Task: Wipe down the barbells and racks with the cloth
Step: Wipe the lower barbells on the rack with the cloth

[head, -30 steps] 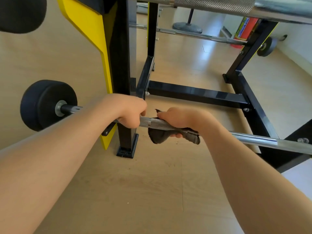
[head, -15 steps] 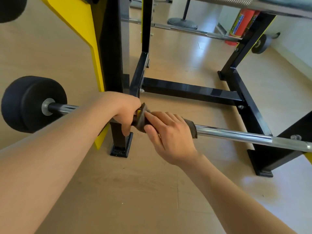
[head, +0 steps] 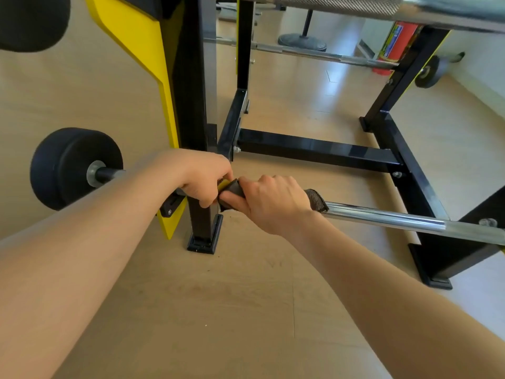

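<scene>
Pale wood-look floor (head: 246,310) runs to a white wall at far right, under a black-and-yellow rack (head: 314,149). Low across the rack's near edge lies the barbell (head: 396,221) — the right hand (head: 270,203) clenches the dark cloth (head: 317,199) wrapped on its shaft, touching the left hand (head: 202,176), which grasps the bar by the near-left upright. Both hands hide the shaft beneath them; the bar's right end is cut off.
</scene>
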The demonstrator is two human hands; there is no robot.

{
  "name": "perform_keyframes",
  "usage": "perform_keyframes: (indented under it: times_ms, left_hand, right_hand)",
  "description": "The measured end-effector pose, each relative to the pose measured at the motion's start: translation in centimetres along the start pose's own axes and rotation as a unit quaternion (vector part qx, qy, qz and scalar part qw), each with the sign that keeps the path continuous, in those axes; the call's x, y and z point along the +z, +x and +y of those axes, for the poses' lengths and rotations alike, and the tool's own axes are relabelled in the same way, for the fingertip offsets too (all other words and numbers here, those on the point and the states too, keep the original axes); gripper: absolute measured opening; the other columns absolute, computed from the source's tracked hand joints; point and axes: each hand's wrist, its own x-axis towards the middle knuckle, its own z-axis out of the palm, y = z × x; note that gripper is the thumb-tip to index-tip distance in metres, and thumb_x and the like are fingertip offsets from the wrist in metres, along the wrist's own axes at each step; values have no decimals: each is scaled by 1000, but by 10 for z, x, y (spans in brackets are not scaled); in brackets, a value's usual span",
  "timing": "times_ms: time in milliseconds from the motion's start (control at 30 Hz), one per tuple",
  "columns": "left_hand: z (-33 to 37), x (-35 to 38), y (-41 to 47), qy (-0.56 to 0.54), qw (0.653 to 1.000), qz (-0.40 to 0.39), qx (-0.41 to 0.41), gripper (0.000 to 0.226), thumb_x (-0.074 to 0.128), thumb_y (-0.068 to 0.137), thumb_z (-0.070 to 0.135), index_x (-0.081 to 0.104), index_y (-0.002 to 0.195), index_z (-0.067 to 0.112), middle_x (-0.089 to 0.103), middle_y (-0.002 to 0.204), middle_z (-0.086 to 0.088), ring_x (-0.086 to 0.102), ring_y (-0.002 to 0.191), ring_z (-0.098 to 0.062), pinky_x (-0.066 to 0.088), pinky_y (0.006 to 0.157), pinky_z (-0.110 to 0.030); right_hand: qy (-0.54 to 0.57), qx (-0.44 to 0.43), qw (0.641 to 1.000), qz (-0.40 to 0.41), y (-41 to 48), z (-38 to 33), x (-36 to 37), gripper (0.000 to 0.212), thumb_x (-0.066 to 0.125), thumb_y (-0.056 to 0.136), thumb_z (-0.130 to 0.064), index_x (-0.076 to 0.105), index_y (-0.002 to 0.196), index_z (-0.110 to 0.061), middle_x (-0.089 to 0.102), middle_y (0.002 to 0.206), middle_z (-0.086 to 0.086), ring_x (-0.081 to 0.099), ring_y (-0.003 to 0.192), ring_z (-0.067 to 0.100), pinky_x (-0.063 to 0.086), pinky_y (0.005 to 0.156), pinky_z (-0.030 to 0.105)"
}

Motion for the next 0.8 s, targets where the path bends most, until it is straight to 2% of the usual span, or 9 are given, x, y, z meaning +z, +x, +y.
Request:
perform_keyframes:
  times_ms: [100, 200, 233, 300, 467, 500, 567, 633, 800]
  left_hand:
    - [0, 5, -1, -8, 1000, 17, -6, 43, 83, 84, 9, 66, 122, 20, 69, 97, 4, 64, 87, -13, 52, 74, -25]
    - [-3, 9, -5, -29, 999, 24, 11, 57, 82, 86, 10, 63, 137, 25, 73, 116, 6, 66, 105, -14, 53, 88, -26]
    - [-4, 9, -7, -36, 999, 28, 18, 61, 82, 86, 9, 60, 141, 26, 72, 123, 5, 65, 111, -15, 53, 92, -26]
    - [-10, 11, -10, -56, 997, 38, 31, 63, 82, 87, 9, 58, 143, 28, 70, 130, 5, 63, 118, -16, 53, 97, -29]
    - [-30, 14, -13, -142, 985, 66, 72, 49, 85, 85, 16, 65, 127, 32, 75, 115, 15, 70, 105, -3, 59, 87, -23]
    - [-32, 13, -13, -169, 979, 86, 79, 38, 80, 88, 16, 69, 120, 32, 76, 105, 18, 71, 96, 2, 59, 81, -21]
    - [-32, 12, -13, -194, 963, 167, 84, 22, 64, 96, 14, 77, 103, 31, 75, 82, 20, 69, 81, 6, 57, 74, -22]
    - [-31, 15, -8, -183, 946, 253, 83, 34, 51, 100, 13, 79, 84, 25, 72, 73, 11, 69, 75, -4, 60, 73, -33]
    - [-33, 31, -10, -137, 907, 385, 100, 42, 44, 98, 13, 72, 66, 16, 60, 59, 2, 59, 58, -9, 49, 54, -29]
  right_hand:
    - [146, 52, 978, -140, 21, 10, -9, 50, 29, 109, -57, 59, 115, -17, 58, 75, -3, 53, 60, 11, 45, 56, 30]
    - [448, 213, 788, -363, 40, 29, -16, 58, 29, 112, -50, 63, 100, -4, 60, 68, 3, 50, 49, 13, 46, 43, 21]
    - [472, 228, 754, -396, 43, 35, -15, 57, 29, 112, -48, 63, 100, -4, 59, 67, 3, 50, 48, 13, 46, 42, 20]
    - [468, 242, 740, -419, 44, 40, -12, 52, 32, 112, -44, 63, 99, -5, 61, 68, 4, 53, 47, 13, 48, 41, 22]
    - [430, 302, 752, -397, 31, 46, -8, 62, 35, 108, -59, 60, 90, -5, 64, 67, 6, 58, 47, 17, 53, 48, 25]
    - [416, 287, 784, -361, 28, 40, -10, 61, 35, 108, -58, 61, 94, -5, 65, 68, 6, 59, 49, 17, 54, 50, 27]
    - [274, 181, 918, -224, 20, 21, -13, 48, 30, 110, -51, 59, 98, -15, 67, 72, 1, 62, 55, 15, 56, 54, 31]
    - [119, 65, 989, -62, 11, -6, -10, 41, 24, 110, -49, 52, 94, -25, 61, 73, -6, 59, 59, 14, 54, 54, 33]
    - [58, 31, 991, 113, -5, -43, 15, 40, 31, 107, -52, 56, 113, -20, 63, 97, -3, 58, 80, 17, 49, 73, 36]
